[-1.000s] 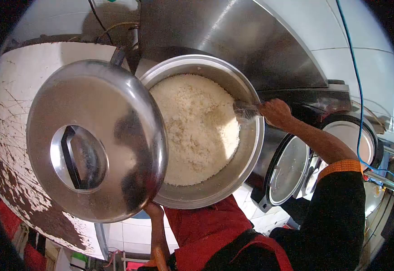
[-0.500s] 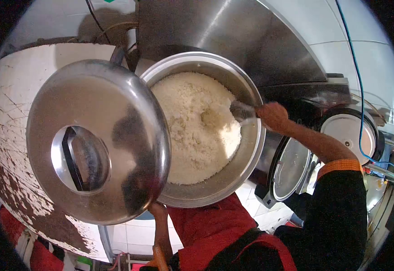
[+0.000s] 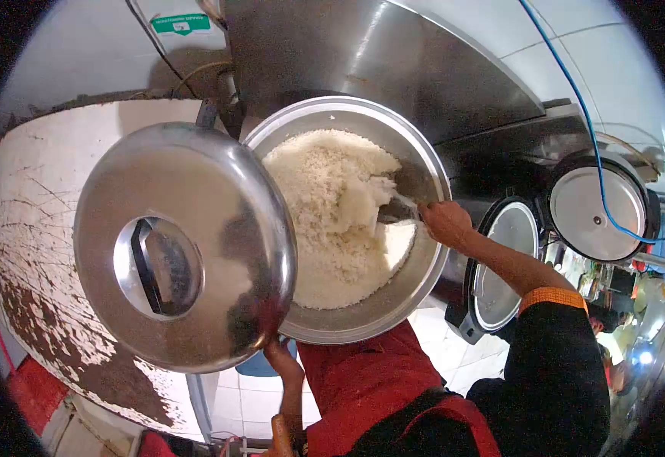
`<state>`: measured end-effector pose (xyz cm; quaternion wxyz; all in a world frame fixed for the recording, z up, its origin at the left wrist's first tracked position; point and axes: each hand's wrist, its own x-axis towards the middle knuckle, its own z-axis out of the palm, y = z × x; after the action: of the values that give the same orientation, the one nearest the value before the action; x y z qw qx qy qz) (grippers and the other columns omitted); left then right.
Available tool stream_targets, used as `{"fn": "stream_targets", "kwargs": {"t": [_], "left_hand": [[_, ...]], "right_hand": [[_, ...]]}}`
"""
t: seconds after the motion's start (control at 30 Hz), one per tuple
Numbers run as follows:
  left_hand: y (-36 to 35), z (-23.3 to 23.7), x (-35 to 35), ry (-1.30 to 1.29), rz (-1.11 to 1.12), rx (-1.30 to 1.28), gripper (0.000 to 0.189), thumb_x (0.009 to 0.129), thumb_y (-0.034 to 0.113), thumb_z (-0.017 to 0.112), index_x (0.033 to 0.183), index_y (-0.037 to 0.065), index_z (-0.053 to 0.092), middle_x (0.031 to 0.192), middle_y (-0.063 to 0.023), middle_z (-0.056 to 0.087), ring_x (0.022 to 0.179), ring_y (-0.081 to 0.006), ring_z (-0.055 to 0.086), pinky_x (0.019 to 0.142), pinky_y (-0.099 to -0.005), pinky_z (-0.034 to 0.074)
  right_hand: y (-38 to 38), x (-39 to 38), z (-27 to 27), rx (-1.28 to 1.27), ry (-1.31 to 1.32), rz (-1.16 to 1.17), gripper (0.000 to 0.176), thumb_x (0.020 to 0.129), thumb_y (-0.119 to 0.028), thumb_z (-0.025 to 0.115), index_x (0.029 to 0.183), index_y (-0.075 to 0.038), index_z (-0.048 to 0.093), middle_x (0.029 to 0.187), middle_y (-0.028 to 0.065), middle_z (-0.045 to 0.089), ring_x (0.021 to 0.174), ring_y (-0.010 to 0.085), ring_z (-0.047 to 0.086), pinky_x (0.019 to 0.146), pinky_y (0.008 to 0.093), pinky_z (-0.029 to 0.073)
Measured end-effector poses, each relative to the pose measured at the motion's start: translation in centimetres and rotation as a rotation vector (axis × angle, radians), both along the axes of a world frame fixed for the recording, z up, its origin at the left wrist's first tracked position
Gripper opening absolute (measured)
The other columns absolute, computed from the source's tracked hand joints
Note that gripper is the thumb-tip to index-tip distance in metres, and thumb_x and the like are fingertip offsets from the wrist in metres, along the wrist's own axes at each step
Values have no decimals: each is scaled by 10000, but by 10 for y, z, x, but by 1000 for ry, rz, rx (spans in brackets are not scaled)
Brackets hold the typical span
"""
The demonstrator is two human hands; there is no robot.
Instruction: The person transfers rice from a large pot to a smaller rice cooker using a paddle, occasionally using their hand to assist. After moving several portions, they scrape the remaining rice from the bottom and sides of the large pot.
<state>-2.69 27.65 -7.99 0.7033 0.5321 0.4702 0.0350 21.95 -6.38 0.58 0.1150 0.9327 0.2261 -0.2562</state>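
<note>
A wide metal pot (image 3: pixel 332 333) holds a mass of white rice (image 3: pixel 321 228). On the pot's right side, my right hand (image 3: pixel 445 223) is closed around the handle of a see-through rice paddle (image 3: pixel 402 204). The paddle's blade is in the rice, with a raised lump of grains against it. A large round steel lid (image 3: pixel 187 343) with a black handle covers the pot's left edge. My left hand (image 3: pixel 274 350) is at the lid's lower rim and grips it. Most of its fingers are hidden behind the lid.
Two rice cookers with raised pale inner lids (image 3: pixel 506 263) (image 3: pixel 597 213) stand to the right. A worn white surface (image 3: pixel 35 251) with peeling paint lies left. Behind the pot rises a steel panel (image 3: pixel 347 53). A blue cable (image 3: pixel 576 84) hangs at the right.
The paddle has pushed deeper into the rice, and a lump now stands up beside it. My right hand is slightly lower in view. The lid appears shifted a little right, as the view moved too.
</note>
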Motion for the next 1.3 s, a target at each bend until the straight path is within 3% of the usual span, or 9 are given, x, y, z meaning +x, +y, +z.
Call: {"fn": "stream_targets", "kwargs": {"t": [0.23, 0.3, 0.4, 0.43, 0.53, 0.6, 0.9, 1.07, 1.3], "left_hand": [[10, 38, -22, 70, -539, 254, 213, 854, 207, 510, 718, 43, 525, 624, -48, 524, 604, -195, 527, 640, -335, 440], [29, 84, 17, -539, -744, 871, 230, 820, 205, 537, 666, 35, 522, 565, -74, 496, 555, -254, 519, 598, -359, 440], [91, 81, 81, -383, -504, 1564, 423, 853, 305, 588, 1096, -32, 508, 1002, -212, 554, 945, -377, 531, 899, -502, 373], [81, 148, 142, -230, -522, 1330, 511, 868, 316, 576, 1224, -29, 453, 1110, -224, 515, 1082, -394, 469, 951, -522, 318], [112, 153, 198, -157, -594, 1502, 515, 861, 309, 581, 1258, 11, 443, 1186, -215, 500, 1110, -410, 455, 928, -536, 333], [111, 169, 215, 251, -707, 1631, 474, 871, 259, 560, 1271, 38, 435, 1202, -221, 515, 1122, -408, 467, 913, -503, 362], [166, 143, 218, -9, -720, 1291, 402, 854, 77, 532, 1243, 9, 460, 1106, -246, 569, 1039, -389, 549, 841, -432, 430], [189, 141, 217, -58, -670, 1297, 419, 829, 53, 556, 1238, 10, 472, 1118, -252, 561, 1048, -384, 549, 842, -421, 431], [201, 134, 195, 155, -533, 1458, 349, 895, 192, 545, 1170, -17, 496, 1018, -225, 606, 941, -348, 590, 777, -392, 457]], "right_hand": [[4, -4, -17, 96, -48, -115, 235, 748, -193, 578, 899, -14, 567, 675, 188, 607, 644, 376, 619, 593, 471, 511], [4, -5, 0, -16, 67, -177, 209, 751, -180, 568, 895, -30, 585, 759, 176, 639, 714, 348, 646, 621, 466, 531], [1, -16, -8, 19, 17, -244, 215, 756, -206, 570, 894, -42, 589, 744, 161, 643, 681, 341, 650, 595, 456, 535], [3, -19, -8, 34, 14, -244, 215, 756, -206, 570, 894, -42, 589, 744, 161, 643, 681, 341, 650, 595, 456, 535], [18, -25, 10, -18, 3, -205, 210, 786, -220, 559, 872, -29, 578, 731, 161, 647, 658, 307, 661, 564, 429, 540], [24, -38, 1, -17, -13, -267, 203, 789, -211, 561, 871, -26, 575, 733, 160, 648, 663, 301, 662, 567, 429, 538], [21, -34, 84, -159, -218, -175, 167, 790, -127, 521, 928, -64, 590, 727, 85, 625, 671, 224, 635, 523, 353, 476], [33, 40, 54, -79, -436, 56, 145, 764, -156, 530, 857, -75, 605, 716, 65, 578, 655, 208, 563, 503, 369, 409], [49, 116, 10, -304, -207, 306, 173, 752, -160, 619, 851, -25, 576, 698, 85, 637, 654, 210, 658, 525, 321, 533]]}}
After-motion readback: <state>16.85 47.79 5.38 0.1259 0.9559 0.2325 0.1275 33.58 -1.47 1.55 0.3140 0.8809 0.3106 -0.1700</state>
